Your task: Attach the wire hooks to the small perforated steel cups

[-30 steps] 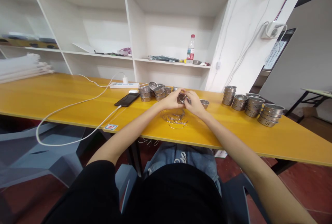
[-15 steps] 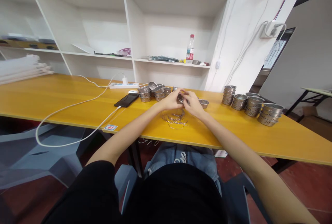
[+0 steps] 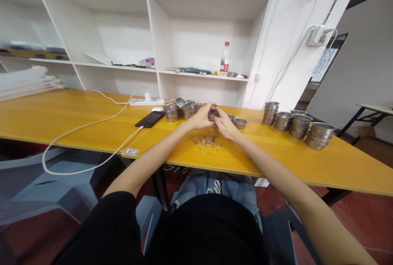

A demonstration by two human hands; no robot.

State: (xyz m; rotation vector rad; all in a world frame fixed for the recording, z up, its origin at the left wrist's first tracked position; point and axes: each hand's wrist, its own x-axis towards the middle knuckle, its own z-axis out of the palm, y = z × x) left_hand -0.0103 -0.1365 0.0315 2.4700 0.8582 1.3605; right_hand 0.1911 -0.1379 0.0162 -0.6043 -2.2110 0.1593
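Between my two hands, just above the table, is a small perforated metal cup [image 3: 213, 114] with its round opening tipped toward me. My left hand [image 3: 203, 117] is wrapped around its left side. My right hand [image 3: 225, 124] presses on its right side, with the fingertips at the rim. Thin metal wire rings [image 3: 207, 140] lie in a loose heap on the table below my hands. Right beside my right hand stands a metal cup [image 3: 240, 123], with another partly hidden behind the fingers. More metal cups [image 3: 188, 109] are piled to the left of my left hand.
Stacked perforated metal cups [image 3: 299, 126] stand on the right of the yellow table [image 3: 92, 122]. A black phone [image 3: 150, 119] on a white cable lies to the left, near a power strip [image 3: 145, 102]. White shelves [image 3: 196, 75] holding a bottle [image 3: 224, 58] rise behind.
My right hand has shifted its grip slightly down and outward on the cup. More of the cup's opening shows, and a cup behind the right hand has come into view.
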